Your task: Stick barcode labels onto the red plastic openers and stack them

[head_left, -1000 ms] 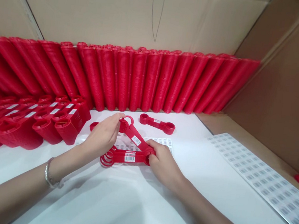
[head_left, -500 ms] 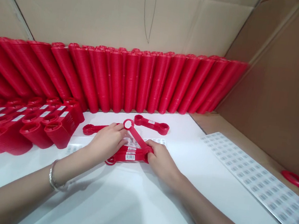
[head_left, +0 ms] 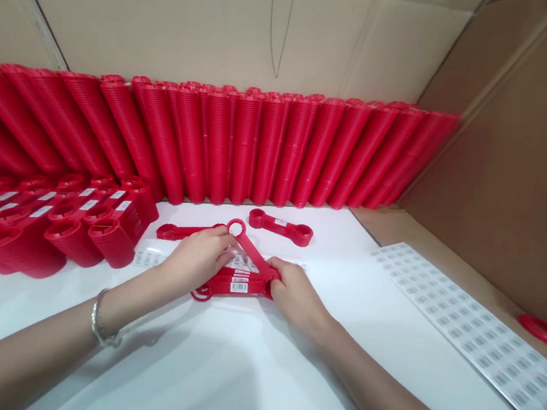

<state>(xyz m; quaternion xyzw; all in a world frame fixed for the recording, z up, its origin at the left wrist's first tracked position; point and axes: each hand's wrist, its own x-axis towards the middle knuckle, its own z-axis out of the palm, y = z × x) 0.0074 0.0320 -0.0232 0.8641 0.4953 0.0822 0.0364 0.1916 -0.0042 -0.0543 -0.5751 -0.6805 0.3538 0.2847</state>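
My right hand point(head_left: 296, 295) is closed round the right end of a small stack of red plastic pieces point(head_left: 223, 284), each with a ring at its ends. White barcode labels show on their middles. One red ring-ended piece point(head_left: 253, 251) is fanned out from the stack, slanting up to the left. At its raised ring my left hand point(head_left: 199, 252) has its fingers bent and pinched; the fingertips are partly hidden. Behind the hands lie a labelled red piece point(head_left: 281, 226) and another red piece point(head_left: 176, 231). A barcode label sheet point(head_left: 150, 257) lies partly under the hands.
Tall stacks of red pieces point(head_left: 243, 147) line the cardboard wall point(head_left: 177, 17) at the back. Shorter labelled stacks point(head_left: 112, 237) stand on the left. A large barcode label sheet point(head_left: 464, 324) is on the right of the white table point(head_left: 191, 369), with a red piece point(head_left: 542, 329) beyond it.
The view has shifted slightly. Both hands and the fanned-out red piece keep nearly the same position relative to each other.
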